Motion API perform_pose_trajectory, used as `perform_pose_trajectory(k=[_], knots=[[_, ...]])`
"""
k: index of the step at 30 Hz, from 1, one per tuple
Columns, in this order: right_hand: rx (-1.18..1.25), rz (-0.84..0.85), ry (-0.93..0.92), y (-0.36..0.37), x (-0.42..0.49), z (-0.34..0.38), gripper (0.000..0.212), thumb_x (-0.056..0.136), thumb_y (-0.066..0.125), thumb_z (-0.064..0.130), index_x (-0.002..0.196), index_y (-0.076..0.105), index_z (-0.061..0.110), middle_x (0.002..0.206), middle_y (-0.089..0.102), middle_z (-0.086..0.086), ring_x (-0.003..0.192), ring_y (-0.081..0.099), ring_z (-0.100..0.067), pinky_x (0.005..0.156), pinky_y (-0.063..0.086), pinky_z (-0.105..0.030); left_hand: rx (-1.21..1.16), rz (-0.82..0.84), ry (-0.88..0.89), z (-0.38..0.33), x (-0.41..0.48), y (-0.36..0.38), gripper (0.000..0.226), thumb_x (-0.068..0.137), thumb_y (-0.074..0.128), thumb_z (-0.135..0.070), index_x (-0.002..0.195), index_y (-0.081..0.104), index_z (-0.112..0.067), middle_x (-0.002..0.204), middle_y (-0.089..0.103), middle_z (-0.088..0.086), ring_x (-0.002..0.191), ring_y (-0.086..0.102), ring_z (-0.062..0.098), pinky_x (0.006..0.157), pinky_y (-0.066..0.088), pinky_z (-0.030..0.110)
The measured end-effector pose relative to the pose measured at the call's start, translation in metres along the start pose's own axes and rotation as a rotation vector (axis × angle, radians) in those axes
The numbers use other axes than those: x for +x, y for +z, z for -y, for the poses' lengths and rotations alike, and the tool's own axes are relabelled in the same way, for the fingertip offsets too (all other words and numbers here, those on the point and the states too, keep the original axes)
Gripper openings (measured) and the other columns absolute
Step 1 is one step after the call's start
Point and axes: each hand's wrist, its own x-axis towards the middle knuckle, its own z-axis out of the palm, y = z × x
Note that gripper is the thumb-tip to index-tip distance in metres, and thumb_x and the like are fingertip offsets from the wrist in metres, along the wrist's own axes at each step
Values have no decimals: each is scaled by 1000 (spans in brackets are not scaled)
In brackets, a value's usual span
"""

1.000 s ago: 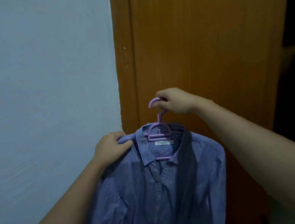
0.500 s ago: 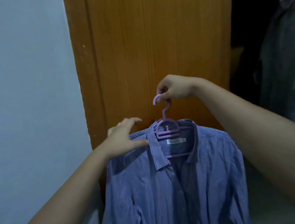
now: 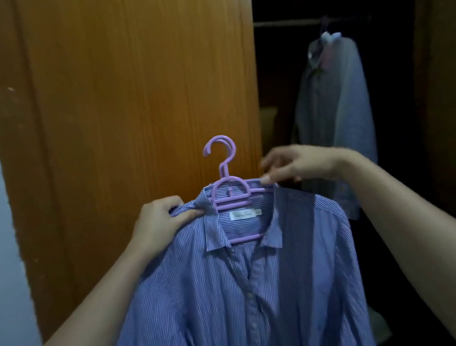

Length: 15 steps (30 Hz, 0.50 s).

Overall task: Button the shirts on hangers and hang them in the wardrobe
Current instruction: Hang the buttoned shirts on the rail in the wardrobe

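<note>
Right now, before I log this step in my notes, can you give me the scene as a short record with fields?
garment: striped blue shirt on a purple hanger; placket looks buttoned, collar open
hook: free, no hand on it
left grip: grips the shirt's shoulder beside the collar
right grip: pinches the shirt at the collar's other side
wardrobe: wooden door beside a dark interior; the rod holds a pale shirt
status: striped shirt not yet hung
</note>
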Motion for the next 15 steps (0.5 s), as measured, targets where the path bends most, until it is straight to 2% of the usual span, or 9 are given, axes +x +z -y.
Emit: perform_pose_trajectory(k=[2,3,5,7,10,12,15], knots=[[-42,103,124,-6,-18,-30,50,74,79,52,114,67,25,109,72,1,101,69,-16,89,56,-37,-48,-21,1,-4,8,2,43,78,80,-47,61,59,-15,57,55,-7,58,47,11,57,32,32],[-28,90,146,-10,-27,-41,43,78,79,47,111,69,22,106,74,1,99,71,-17,91,57,-42,-68,-18,7,-10,14,3,44,77,81,-47,62,60,-12,57,55,-6,58,47,11,57,32,31],[53,8,161,-18,-43,-53,29,89,73,34,108,70,14,104,76,-3,97,73,-21,92,57,-47,-79,22,23,-25,25,8,45,76,81,-49,63,61,-11,59,59,-4,59,50,11,57,34,31],[172,-28,216,-28,-57,-55,23,94,66,22,111,70,8,106,75,-11,99,72,-28,91,57,-46,-64,75,51,-43,36,16,44,76,81,-50,62,60,-14,59,59,-6,59,51,10,57,35,29],[173,-165,266,-54,-73,-63,22,94,66,20,108,71,4,104,75,-14,99,71,-33,91,56,-47,-82,160,84,-70,58,31,44,76,78,-54,63,60,-16,58,53,-10,59,48,9,58,33,29],[118,-288,261,-74,-82,-65,19,93,66,22,103,72,6,101,75,-12,95,72,-28,88,58,-43,-103,214,130,-88,73,40,45,76,74,-58,69,63,-15,63,57,-7,62,51,11,60,36,30],[40,-431,259,-111,-99,-66,12,95,64,21,86,67,14,90,72,-3,80,67,-14,66,52,-24,-103,252,229,-122,99,59,32,84,72,-51,81,67,-20,79,69,-5,75,64,16,66,45,32]])
